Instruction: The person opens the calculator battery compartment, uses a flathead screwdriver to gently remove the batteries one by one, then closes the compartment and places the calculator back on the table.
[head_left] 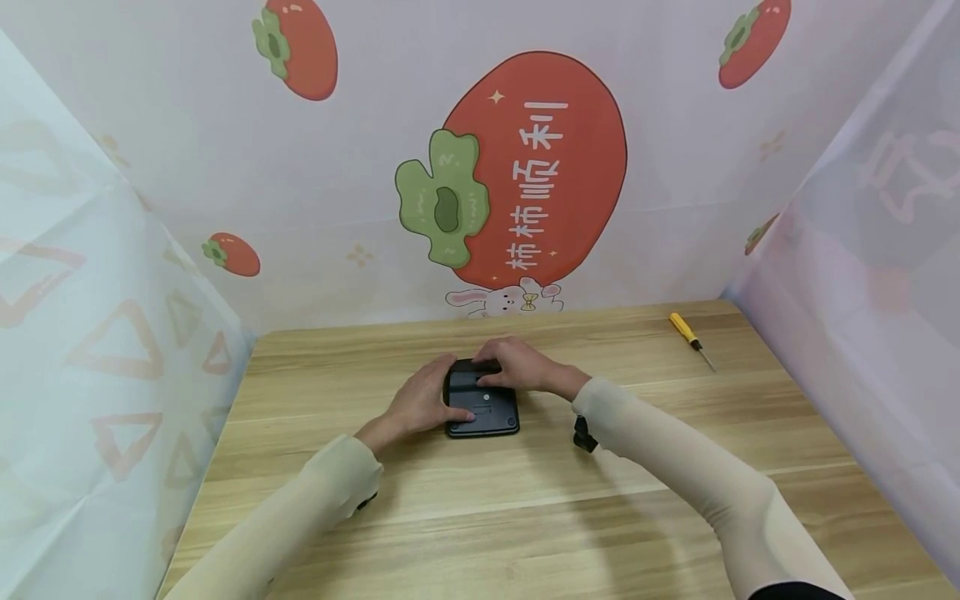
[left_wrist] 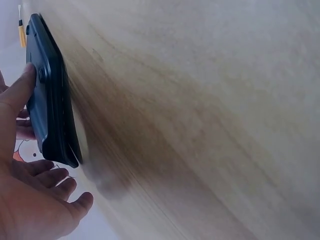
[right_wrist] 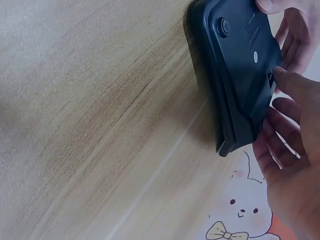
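Note:
A black calculator (head_left: 495,421) lies with its back up on the wooden table, tilted in both wrist views. Its back shows round feet, a small pale round mark and a printed label. My left hand (head_left: 422,402) holds it by the left side, the thumb (left_wrist: 24,87) on the back near a foot and the other fingers by the far left corner. From the right, my right hand (head_left: 525,367) holds the far end. Its thumb (right_wrist: 295,82) presses at a small slot in the back, while its other fingers curl behind the far edge, partly hidden.
A yellow-handled screwdriver (head_left: 686,330) lies at the back right of the table (head_left: 465,517). A printed white cloth (head_left: 345,192) with red fruit and a rabbit stands behind the table, with more cloth at both sides. A black wrist camera (head_left: 585,435) hangs under the right sleeve.

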